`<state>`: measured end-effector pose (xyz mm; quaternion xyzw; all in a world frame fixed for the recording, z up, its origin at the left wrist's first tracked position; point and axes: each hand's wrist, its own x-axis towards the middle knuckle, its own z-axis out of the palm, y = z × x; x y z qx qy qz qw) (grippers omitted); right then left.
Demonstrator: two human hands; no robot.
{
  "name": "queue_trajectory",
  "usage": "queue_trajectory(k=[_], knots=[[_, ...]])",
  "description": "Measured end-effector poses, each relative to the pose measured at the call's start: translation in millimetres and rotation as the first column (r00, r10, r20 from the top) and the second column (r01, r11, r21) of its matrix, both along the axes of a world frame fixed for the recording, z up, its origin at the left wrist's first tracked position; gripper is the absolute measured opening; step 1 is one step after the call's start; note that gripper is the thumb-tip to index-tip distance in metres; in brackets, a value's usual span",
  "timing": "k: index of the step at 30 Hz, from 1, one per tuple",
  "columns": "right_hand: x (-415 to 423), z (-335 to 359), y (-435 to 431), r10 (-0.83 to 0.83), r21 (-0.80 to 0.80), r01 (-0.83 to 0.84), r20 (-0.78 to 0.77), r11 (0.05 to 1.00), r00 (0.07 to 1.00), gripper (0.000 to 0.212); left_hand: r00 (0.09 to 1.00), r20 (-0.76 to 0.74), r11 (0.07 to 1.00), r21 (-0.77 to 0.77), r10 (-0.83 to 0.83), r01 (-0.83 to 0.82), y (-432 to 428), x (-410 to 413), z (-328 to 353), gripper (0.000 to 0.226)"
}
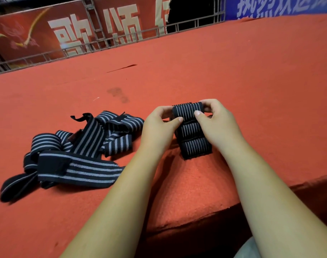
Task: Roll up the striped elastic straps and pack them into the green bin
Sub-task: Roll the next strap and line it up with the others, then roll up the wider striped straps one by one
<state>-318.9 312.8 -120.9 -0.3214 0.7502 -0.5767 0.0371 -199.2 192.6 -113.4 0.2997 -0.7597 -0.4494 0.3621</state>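
Left hand (159,125): fingers curled, thumb and fingertips pinching the left end of the rolled part of a black elastic strap with thin grey stripes (188,111).
Right hand (217,123): thumb pressed on the front of the same roll, fingers curled round its right end.
Strap in hand: just right of centre; the tight roll sits at its twelve o'clock end, and the rest runs towards six o'clock in ridged sections, lying on the carpet between the two wrists.
Loose straps: a tangled heap of black-and-grey striped elastic straps (79,151) lies at nine o'clock of the hands, apart from the held strap; one end shows a plain black patch.
Surface: red felt-like carpet (233,71) over a raised platform, whose edge drops away at five o'clock; a dark smudge (119,94) lies at eleven o'clock of the hands.
Room: a grey metal railing (121,39) borders the carpet at twelve o'clock; behind it hang a red banner with large white characters (75,34) and, at one o'clock, a blue banner with white characters (270,6).
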Motion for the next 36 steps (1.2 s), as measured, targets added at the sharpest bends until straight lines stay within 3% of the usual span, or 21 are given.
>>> queue_trajectory(k=[12, 23, 28, 33, 36], knots=[[2, 3, 2, -0.064, 0.002, 0.064, 0.004, 0.998, 0.998, 0.041, 1.000, 0.011, 1.000, 0.000, 0.003, -0.003, -1, 12, 4, 0.026], [46, 27, -7, -0.187, -0.208, 0.183, 0.003, 0.961, 0.982, 0.027, 1.000, 0.026, 1.000, 0.019, 0.017, -0.018, -6, 72, 24, 0.027], [90, 37, -26, -0.225, -0.283, 0.170, -0.174, 0.944, 0.959, 0.021, 0.998, 0.022, 0.998, 0.022, 0.065, -0.065, -19, 114, 27, 0.023], [121, 32, -52, -0.032, -0.237, -0.017, -0.199, 0.971, 0.979, 0.014, 0.985, 0.066, 0.987, -0.033, 0.159, -0.157, -45, 167, 21, 0.021], [134, 27, -67, 0.192, -0.002, -0.194, -0.118, 0.981, 0.974, 0.013, 0.963, 0.167, 0.974, -0.119, 0.212, -0.194, -56, 197, 16, 0.029]])
